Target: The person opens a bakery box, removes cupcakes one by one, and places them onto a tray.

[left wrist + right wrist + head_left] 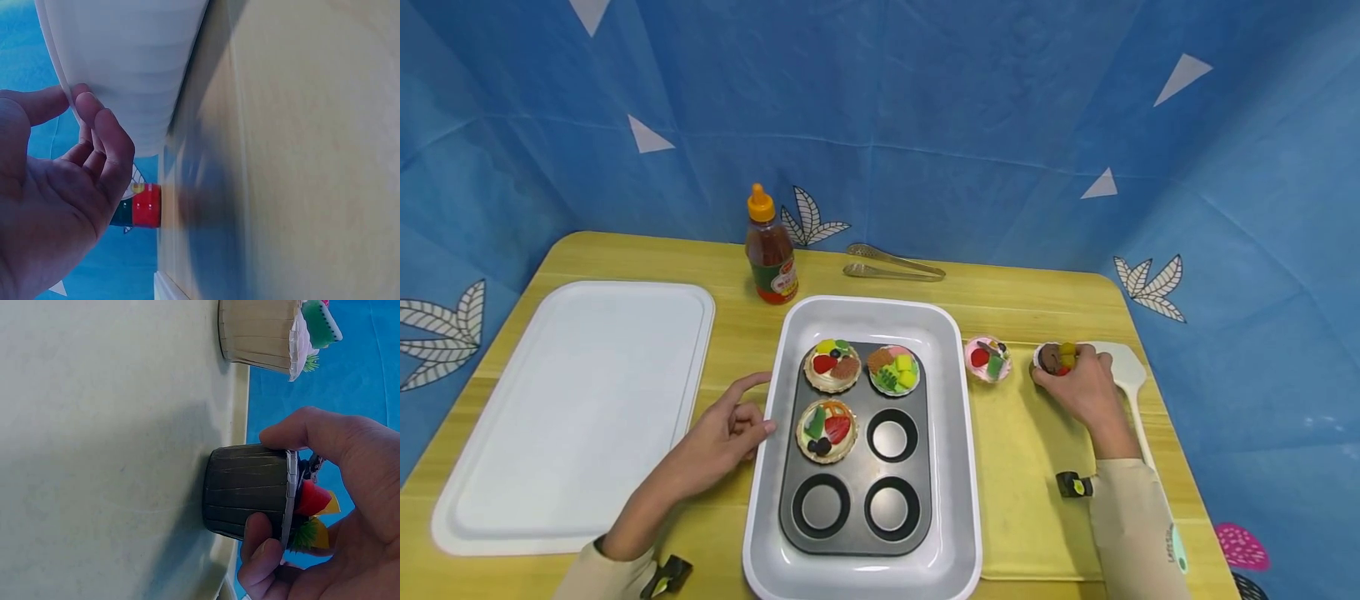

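My left hand (718,437) holds the left rim of a deep white tray (863,308), thumb and fingers at the edge. In the left wrist view its curled fingers lie against the tray's outer wall (125,50). Inside the tray lies a dark muffin pan (859,508) with fruit-topped tarts in three of its cups. My right hand (1086,387) grips a toy chocolate cupcake (247,487) in a black pleated cup, thumb on one side and fingers on the other. The cupcake is at a yellow mat (1037,467); whether its base touches is unclear. A pink cupcake (988,360) stands to its left.
A white board (580,408) lies at left. Behind the tray stand a sauce bottle (771,258) with an orange cap and metal tongs (891,273). A white spatula (1123,367) lies beyond my right hand, partly under the forearm. A blue cloth (880,125) hangs behind the table.
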`<state>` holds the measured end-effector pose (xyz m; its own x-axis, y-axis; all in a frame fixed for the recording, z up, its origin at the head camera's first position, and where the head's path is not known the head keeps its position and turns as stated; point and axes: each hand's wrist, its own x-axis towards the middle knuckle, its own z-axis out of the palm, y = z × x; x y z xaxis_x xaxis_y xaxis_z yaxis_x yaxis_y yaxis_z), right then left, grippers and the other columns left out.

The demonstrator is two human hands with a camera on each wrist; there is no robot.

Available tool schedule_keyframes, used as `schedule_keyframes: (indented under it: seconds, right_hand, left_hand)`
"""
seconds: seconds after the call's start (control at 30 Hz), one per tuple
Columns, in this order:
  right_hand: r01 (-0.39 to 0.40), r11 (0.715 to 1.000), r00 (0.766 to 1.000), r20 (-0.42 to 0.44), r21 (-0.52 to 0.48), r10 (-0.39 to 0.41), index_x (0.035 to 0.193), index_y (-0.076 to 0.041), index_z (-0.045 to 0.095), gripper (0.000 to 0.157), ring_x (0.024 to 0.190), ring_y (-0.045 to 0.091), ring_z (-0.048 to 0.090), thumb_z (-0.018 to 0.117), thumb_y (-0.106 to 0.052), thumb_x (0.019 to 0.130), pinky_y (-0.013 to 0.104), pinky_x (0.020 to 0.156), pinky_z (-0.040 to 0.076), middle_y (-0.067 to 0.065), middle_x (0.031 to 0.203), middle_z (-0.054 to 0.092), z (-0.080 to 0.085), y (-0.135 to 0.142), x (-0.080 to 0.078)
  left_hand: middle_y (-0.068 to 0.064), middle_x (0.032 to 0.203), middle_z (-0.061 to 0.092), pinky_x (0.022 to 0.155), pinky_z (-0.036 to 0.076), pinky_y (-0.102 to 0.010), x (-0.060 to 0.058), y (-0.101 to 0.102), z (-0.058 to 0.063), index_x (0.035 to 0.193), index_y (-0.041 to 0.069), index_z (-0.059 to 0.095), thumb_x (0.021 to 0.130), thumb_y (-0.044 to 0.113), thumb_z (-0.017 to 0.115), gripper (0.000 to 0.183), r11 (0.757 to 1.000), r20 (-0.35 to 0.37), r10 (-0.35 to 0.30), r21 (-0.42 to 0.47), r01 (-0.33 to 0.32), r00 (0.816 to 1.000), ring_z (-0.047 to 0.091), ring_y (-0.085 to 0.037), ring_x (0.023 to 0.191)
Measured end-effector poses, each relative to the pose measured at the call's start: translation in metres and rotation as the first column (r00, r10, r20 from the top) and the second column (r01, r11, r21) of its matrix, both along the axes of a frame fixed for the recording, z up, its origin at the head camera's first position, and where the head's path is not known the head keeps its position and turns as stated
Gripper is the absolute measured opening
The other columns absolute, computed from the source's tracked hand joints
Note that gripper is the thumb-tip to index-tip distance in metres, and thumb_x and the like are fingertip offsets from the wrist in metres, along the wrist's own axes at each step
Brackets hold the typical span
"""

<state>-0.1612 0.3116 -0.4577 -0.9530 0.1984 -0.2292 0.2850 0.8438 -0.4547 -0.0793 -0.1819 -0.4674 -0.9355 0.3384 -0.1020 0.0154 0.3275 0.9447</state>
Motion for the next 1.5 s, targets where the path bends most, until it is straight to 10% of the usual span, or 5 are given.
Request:
schedule_keyframes:
  seconds: [1.5]
  right_hand:
    - [0.013, 1.000, 0.998, 0.069, -0.014, -0.012, 0.152, 0.010, 0.010, 0.112, 0.100, 0.055, 0.051, 0.070, -0.057, 0.086, 0.065, 0.084, 0.044, 0.044, 0.134, 0.022, 0.0007, -0.0025, 0.0028]
  left_hand:
    - [-0.004, 0.072, 0.058, 0.053, 0.045, -0.027, 0.0009, 0.0009, -0.0023, 0.151, 0.014, 0.033, 0.099, 0.016, 0.064, 0.061, 1.000, -0.004, 0.022, 0.009, -0.022, 1.000, 0.053, -0.013, 0.057]
